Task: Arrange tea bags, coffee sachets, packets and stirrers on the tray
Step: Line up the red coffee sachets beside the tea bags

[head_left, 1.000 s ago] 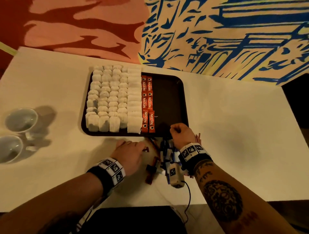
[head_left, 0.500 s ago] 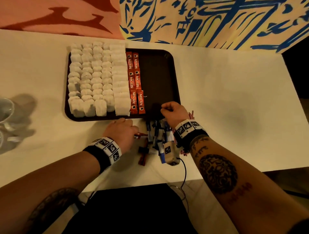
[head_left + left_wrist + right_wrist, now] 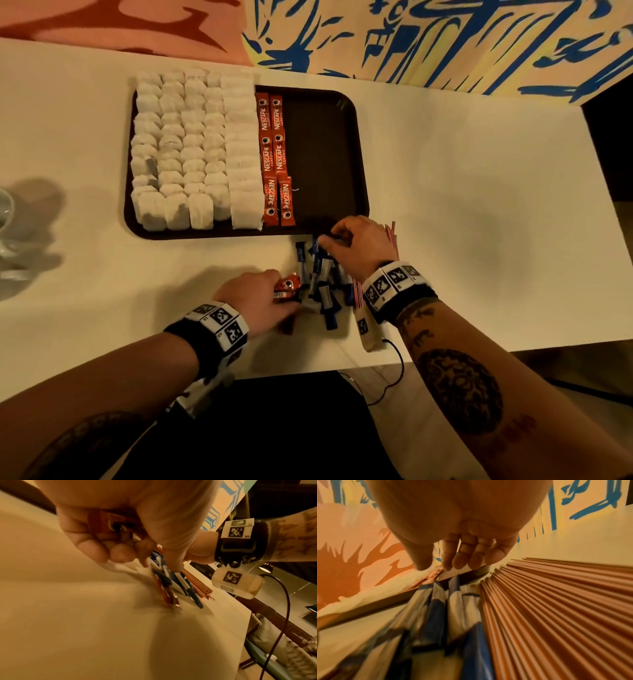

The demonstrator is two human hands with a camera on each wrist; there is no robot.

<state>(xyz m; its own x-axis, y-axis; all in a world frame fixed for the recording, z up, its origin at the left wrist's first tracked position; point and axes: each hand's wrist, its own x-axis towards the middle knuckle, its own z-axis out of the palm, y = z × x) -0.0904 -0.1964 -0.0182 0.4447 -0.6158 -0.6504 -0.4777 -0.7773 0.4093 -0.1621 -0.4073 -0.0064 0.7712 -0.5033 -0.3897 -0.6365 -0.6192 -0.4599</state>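
A dark brown tray (image 3: 325, 154) holds rows of white tea bags (image 3: 191, 150) on its left and orange coffee sachets (image 3: 274, 154) in two columns beside them. In front of the tray lies a pile of blue-and-white packets (image 3: 318, 277) (image 3: 436, 608), with red stirrers (image 3: 392, 236) (image 3: 556, 601) to its right. My left hand (image 3: 279, 291) grips an orange sachet (image 3: 289, 286) (image 3: 101, 523) at the pile's left side. My right hand (image 3: 329, 240) hovers at the pile's far end by the tray's front rim. Its fingers (image 3: 467, 555) are loosely curled with nothing between them.
White cups (image 3: 5, 209) stand at the table's far left edge. A black cable (image 3: 394, 377) hangs over the table's near edge below my right wrist. The tray's right third is bare, and open tabletop lies to its right.
My left hand has closed round an orange sachet from the pile and raised it a little. My right hand has drawn back from the tray's rim onto the packets.
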